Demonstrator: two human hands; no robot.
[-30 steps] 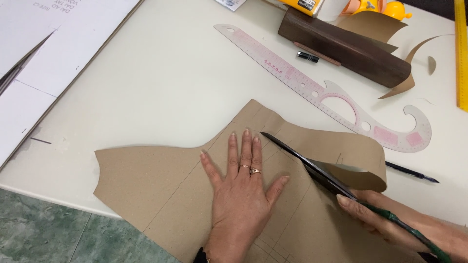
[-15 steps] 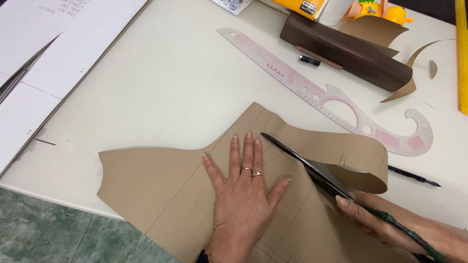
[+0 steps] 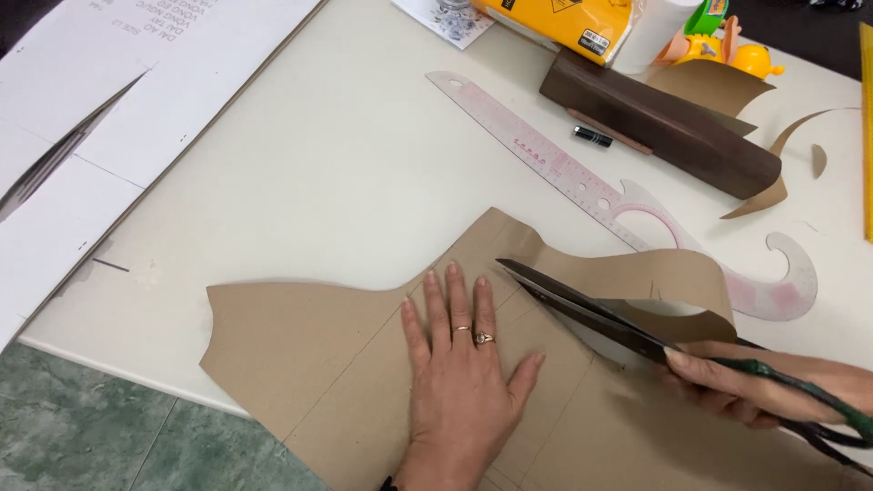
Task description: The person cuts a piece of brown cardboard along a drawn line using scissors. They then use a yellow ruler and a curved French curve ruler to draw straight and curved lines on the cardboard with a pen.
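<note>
I see bright, even overhead light, no hard glare on the table (image 3: 364,182). Soft shadows fall under the scissors (image 3: 591,314) and the left hand (image 3: 459,382), lower centre. Sharp focus mid-frame; the right hand (image 3: 764,386) is slightly soft at the lower right edge.

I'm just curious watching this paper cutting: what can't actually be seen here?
- Scissors handles: head view, covered by the right hand and cut off by the frame edge.
- Brown paper pattern: lower part runs past the bottom edge.
- Curved ruler markings: too small to read.
- Left hand: hides the drawn lines beneath.
</note>
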